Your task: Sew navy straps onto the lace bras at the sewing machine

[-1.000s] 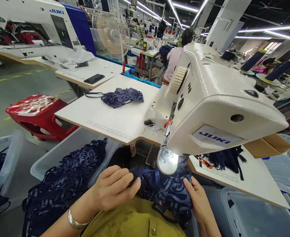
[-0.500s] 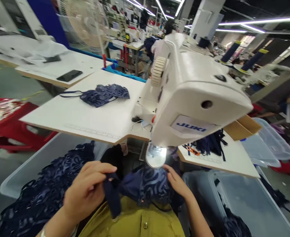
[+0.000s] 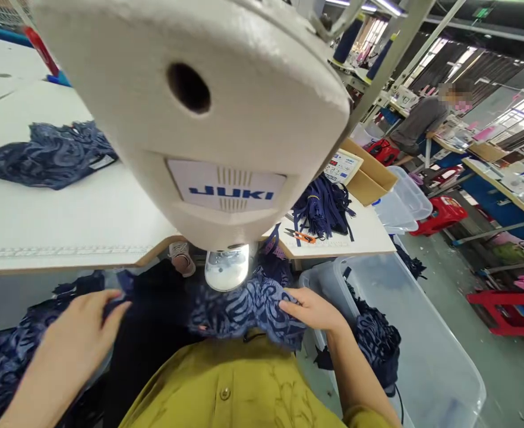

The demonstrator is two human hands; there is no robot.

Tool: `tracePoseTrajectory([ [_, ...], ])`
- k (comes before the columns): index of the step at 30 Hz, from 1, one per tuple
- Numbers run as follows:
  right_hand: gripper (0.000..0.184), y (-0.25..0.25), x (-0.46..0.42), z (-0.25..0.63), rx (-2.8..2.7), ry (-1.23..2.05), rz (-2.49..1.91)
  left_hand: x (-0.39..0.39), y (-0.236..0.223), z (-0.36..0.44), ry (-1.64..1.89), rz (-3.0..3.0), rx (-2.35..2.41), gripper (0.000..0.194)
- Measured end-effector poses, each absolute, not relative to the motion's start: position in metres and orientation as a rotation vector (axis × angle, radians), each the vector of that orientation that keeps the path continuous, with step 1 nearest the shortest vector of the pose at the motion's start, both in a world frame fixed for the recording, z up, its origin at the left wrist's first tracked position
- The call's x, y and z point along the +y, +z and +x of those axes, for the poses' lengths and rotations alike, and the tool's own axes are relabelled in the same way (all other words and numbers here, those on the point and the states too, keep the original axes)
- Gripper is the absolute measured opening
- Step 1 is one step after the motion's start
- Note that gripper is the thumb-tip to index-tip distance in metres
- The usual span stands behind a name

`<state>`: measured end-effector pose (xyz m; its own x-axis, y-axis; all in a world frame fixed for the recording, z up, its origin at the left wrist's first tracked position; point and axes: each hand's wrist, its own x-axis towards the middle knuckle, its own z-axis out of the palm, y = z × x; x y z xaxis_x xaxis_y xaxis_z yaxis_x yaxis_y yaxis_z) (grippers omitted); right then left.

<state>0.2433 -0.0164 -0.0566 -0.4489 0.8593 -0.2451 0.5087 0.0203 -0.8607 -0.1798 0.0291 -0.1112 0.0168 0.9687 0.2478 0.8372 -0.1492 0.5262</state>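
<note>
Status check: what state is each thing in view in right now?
Left hand: pinching navy fabric
Right hand: holding patterned garment
Sewing machine: running or not, cannot tell
Work light: on
Control panel: display lit
Cardboard box: open
Near right bin: open, partly filled
Orange snips: unheld

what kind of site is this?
Most likely a garment sewing floor: there's a JUKI sewing machine up front, a bundle of navy straps beside orange-handled snips, and a clear bin with patterned navy pieces in it.
</note>
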Motion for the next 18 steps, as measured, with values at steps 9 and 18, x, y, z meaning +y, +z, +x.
tracePoseTrajectory([
  [9, 0.03, -0.035, -0.009, 0.21, -2.157, 1.478, -0.961, 0.009, -0.044, -0.056, 0.544, 2.014, 0.777, 0.042],
  [18, 0.028, -0.03, -0.008, 0.208, -2.065, 1.53, -1.054, 0.007, -0.025, -0.044, 0.375, 1.51, 0.914, 0.034],
])
